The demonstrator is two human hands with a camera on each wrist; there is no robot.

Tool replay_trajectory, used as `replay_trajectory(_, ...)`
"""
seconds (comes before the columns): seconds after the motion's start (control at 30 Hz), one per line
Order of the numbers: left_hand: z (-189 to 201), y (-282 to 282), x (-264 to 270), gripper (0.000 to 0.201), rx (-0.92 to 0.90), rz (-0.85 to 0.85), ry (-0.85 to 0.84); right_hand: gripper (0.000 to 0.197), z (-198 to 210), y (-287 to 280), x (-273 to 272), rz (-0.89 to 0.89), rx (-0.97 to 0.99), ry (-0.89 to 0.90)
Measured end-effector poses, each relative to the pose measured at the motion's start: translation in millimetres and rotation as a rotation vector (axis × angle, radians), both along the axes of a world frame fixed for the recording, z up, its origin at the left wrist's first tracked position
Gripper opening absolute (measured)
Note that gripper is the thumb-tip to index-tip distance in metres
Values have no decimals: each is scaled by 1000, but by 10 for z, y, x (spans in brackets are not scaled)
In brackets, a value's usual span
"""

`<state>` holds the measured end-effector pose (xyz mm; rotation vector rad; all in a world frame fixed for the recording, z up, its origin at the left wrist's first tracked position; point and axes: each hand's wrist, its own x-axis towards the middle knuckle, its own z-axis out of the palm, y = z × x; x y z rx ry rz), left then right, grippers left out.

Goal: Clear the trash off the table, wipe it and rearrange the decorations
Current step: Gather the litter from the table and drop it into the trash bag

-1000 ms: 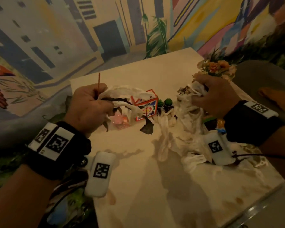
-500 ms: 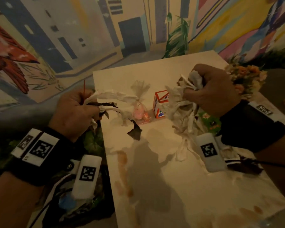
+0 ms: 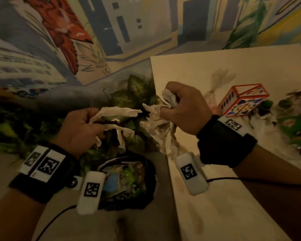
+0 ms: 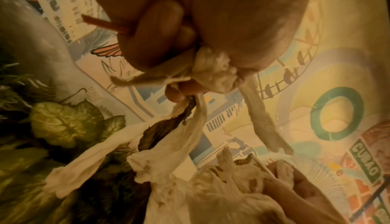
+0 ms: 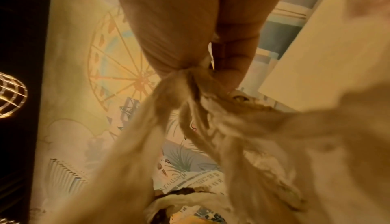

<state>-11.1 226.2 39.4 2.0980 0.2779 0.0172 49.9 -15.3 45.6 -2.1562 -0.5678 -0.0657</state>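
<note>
I have the left hand clenched around a bunch of crumpled white tissue with a dark dried leaf caught in it, and a thin red stick pokes out past the knuckles. The right hand is fisted on its own wad of soiled napkins, strands hanging down at six o'clock from the fist. Both bundles sit close together, nearly touching, just off the left edge of the table. At about six o'clock below the left hand sits a black-lined trash bin, already holding wrappers and scraps. I judge this as the clearing step, mid-carry. The next move calls for lowering both fists over the bin mouth and letting go so the trailing strands fall inside rather than drape over the rim or catch on the leafy plant at twelve o'clock from the bin. More trash remains: at three o'clock on the table, shredded tissue lies around a painted cube box. Wiping and rearranging are not yet begun, as far as I can tell.
</note>
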Motion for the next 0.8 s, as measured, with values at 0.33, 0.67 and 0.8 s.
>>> replay_trajectory(0.33, -1028, 956, -194, 18, 151, -42, 264, 28, -1186, 1258, -325, -157, -142, 312)
replay_trajectory(0.67, -2458, 1112, -420, 14, 203, -82, 677, 17, -2446, 1523, -590, -292, -305, 722)
replay_trajectory(0.8, -3007, 1164, -436, 37, 173, -48, 837, 39, -2919, 1638, -528, -284, -326, 823)
